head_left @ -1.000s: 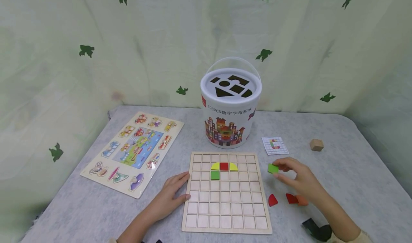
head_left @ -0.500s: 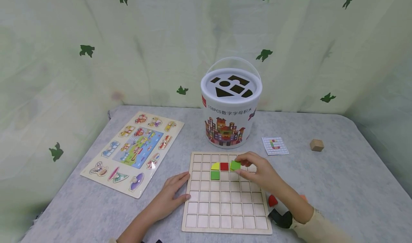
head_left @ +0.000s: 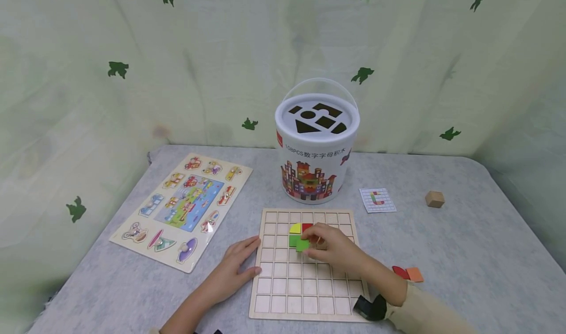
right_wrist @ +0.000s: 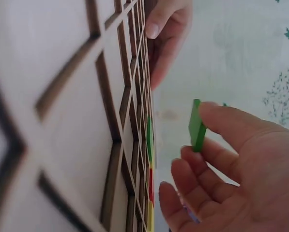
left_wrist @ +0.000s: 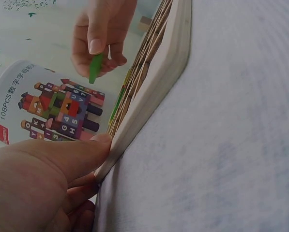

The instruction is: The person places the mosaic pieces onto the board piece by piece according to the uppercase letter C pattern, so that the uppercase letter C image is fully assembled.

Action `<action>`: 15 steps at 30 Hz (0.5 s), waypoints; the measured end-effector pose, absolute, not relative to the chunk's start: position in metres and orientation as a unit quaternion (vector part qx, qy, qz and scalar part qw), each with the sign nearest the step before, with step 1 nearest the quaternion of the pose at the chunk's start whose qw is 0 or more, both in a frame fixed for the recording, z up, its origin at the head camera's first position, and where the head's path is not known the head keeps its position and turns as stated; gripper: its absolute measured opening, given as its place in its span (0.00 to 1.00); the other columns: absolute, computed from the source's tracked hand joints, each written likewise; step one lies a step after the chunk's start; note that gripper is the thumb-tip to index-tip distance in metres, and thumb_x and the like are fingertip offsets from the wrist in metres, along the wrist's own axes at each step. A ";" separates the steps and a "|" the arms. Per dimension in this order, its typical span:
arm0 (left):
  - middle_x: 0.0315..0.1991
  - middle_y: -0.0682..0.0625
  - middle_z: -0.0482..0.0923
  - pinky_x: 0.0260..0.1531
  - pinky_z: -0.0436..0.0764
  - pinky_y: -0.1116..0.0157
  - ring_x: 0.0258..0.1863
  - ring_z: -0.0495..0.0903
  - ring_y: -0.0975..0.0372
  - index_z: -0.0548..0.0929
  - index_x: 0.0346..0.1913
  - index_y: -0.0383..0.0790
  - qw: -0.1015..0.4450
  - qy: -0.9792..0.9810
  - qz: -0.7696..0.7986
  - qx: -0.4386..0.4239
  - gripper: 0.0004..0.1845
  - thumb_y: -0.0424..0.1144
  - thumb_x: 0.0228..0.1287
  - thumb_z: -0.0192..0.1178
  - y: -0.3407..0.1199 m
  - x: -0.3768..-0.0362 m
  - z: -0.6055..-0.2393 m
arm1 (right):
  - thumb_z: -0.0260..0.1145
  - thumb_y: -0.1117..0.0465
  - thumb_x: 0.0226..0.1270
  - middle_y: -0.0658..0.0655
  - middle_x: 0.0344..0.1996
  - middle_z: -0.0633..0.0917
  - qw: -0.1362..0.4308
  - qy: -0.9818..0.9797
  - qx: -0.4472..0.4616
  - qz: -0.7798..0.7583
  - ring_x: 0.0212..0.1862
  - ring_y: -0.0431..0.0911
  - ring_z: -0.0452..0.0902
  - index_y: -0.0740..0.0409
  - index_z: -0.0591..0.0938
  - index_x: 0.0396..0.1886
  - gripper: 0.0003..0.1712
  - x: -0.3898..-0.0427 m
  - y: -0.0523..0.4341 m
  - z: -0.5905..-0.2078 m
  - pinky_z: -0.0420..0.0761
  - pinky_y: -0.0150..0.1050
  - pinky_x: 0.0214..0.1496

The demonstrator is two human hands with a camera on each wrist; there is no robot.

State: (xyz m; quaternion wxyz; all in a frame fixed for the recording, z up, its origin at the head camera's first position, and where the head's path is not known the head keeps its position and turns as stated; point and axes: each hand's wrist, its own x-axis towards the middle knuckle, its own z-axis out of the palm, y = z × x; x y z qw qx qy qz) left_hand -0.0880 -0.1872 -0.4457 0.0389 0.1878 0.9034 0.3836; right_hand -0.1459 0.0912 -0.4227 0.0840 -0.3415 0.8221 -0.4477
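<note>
From my remote seat I see the left hand, fingers loosely extended, touching the grid board's left edge. One green tile sits inside; the right hand pinches a second, square one, nearly parallel above. The wrist views reveal this gap; the head view hides it.

A white bucket stands near a puzzle.

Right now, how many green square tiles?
2: one green tile in the right hand, another green tile in the wooden grid board beside the yellow quarter-circle tile; more may be hidden.
</note>
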 end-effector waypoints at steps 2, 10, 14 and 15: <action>0.66 0.47 0.57 0.58 0.57 0.49 0.64 0.52 0.52 0.62 0.65 0.36 0.040 0.904 0.384 0.187 0.35 0.45 0.58 0.60 -0.187 -0.088 -0.446 | 0.66 0.55 0.56 0.44 0.35 0.76 0.104 0.821 -0.335 -0.450 0.39 0.41 0.71 0.52 0.79 0.43 0.14 -0.145 0.089 -0.426 0.75 0.34 0.40; 0.66 0.48 0.57 0.58 0.57 0.49 0.64 0.51 0.52 0.62 0.65 0.36 0.043 0.904 0.385 0.183 0.35 0.44 0.58 0.61 -0.187 -0.088 -0.445 | 0.67 0.51 0.55 0.41 0.35 0.75 0.117 0.844 -0.352 -0.387 0.37 0.38 0.70 0.48 0.78 0.43 0.16 -0.145 0.087 -0.432 0.73 0.30 0.39; 0.66 0.47 0.57 0.58 0.57 0.49 0.64 0.51 0.52 0.62 0.65 0.36 0.043 0.903 0.386 0.185 0.35 0.44 0.58 0.61 -0.187 -0.088 -0.445 | 0.67 0.51 0.55 0.41 0.36 0.75 0.116 0.847 -0.362 -0.371 0.37 0.37 0.69 0.49 0.78 0.43 0.16 -0.146 0.087 -0.434 0.73 0.30 0.40; 0.66 0.47 0.57 0.58 0.57 0.49 0.64 0.51 0.52 0.61 0.65 0.36 0.043 0.903 0.386 0.185 0.35 0.44 0.58 0.60 -0.187 -0.088 -0.445 | 0.67 0.51 0.55 0.41 0.36 0.75 0.114 0.848 -0.365 -0.367 0.38 0.37 0.69 0.49 0.78 0.44 0.16 -0.146 0.087 -0.434 0.72 0.30 0.40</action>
